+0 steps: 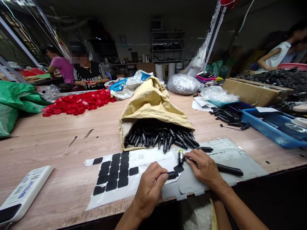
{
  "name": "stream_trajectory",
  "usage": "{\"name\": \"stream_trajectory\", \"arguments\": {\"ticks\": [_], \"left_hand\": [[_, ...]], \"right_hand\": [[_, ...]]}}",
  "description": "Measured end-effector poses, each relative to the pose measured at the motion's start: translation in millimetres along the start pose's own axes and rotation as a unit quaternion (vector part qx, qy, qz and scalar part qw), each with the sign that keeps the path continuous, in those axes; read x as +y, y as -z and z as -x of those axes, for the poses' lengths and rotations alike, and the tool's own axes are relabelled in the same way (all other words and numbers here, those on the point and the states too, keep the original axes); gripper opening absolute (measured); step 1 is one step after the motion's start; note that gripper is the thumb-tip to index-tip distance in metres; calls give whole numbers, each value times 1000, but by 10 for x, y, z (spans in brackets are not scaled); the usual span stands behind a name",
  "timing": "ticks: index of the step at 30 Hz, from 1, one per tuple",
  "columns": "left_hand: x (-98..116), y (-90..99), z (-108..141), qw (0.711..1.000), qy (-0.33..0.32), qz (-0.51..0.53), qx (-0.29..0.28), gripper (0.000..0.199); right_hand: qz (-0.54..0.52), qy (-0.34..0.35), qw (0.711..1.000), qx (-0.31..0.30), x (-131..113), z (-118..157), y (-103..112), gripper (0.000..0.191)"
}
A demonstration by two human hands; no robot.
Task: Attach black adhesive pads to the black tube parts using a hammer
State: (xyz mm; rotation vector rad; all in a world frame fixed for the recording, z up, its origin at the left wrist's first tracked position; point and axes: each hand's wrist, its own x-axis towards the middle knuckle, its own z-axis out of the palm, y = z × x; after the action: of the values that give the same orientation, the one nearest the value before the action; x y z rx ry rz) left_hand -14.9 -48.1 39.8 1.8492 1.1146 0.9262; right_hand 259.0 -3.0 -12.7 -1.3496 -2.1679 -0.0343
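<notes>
My left hand [150, 187] is closed around a short black cylindrical piece [173, 175], its end pointing right. My right hand [203, 166] has its fingers closed on a long black stick-like tool [229, 169]; a thick end sticks out to the right and a thin part shows by the fingertips. Between the hands stands a small black cylinder with a yellow-green top [180, 157]. Beside it lies a dark rounded patch [178, 168]. A white backing sheet [141, 159] with several black rounded-square stickers [119, 166] lies left of my left hand.
Ahead, a yellow woven sack [151, 99] spills black pen-like parts [155, 138]. A grey board [230, 153] lies under my right hand. Also around are a blue tray [263, 126], red parts [79, 102] and a white device [26, 191]. Other people sit across the table.
</notes>
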Motion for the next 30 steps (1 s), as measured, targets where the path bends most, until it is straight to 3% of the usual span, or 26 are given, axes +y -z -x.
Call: {"name": "stream_trajectory", "arguments": {"ticks": [2, 4, 7, 9, 14, 17, 20, 22, 24, 27, 30], "left_hand": [[117, 27, 174, 997, -2, 40, -60, 40], [151, 11, 363, 986, -2, 44, -159, 41], [-3, -100, 647, 963, 31, 6, -269, 43], [-203, -194, 828, 959, 67, -27, -275, 45], [-604, -300, 1149, 954, 172, -146, -195, 31], [-547, -243, 1160, 956, 152, -148, -203, 28], [-277, -151, 1004, 960, 96, -96, -246, 28], [-74, -95, 811, 969, 88, -62, -221, 28], [82, -27, 550, 983, 95, -42, -151, 31], [211, 169, 65, 996, 86, -32, -6, 52], [261, 516, -444, 986, 56, -14, 154, 69]], "right_hand": [[3, 2, 1000, 2, 12, 6, -9, 21], [2, 3, 1000, 4, 23, 10, -19, 22], [3, 3, 1000, 6, 27, 9, -24, 23], [6, 3, 1000, 10, 20, 6, -21, 23], [20, -1, 1000, 8, 0, 5, -14, 24], [27, 1, 1000, 5, 1, 8, -17, 23], [25, 8, 1000, 11, 16, 10, -27, 23], [23, 9, 1000, 19, 29, 11, -37, 23], [22, 10, 999, 23, 38, 13, -45, 23], [20, 8, 1000, 21, 38, 15, -46, 24], [19, 6, 1000, 13, 31, 16, -41, 23]]}}
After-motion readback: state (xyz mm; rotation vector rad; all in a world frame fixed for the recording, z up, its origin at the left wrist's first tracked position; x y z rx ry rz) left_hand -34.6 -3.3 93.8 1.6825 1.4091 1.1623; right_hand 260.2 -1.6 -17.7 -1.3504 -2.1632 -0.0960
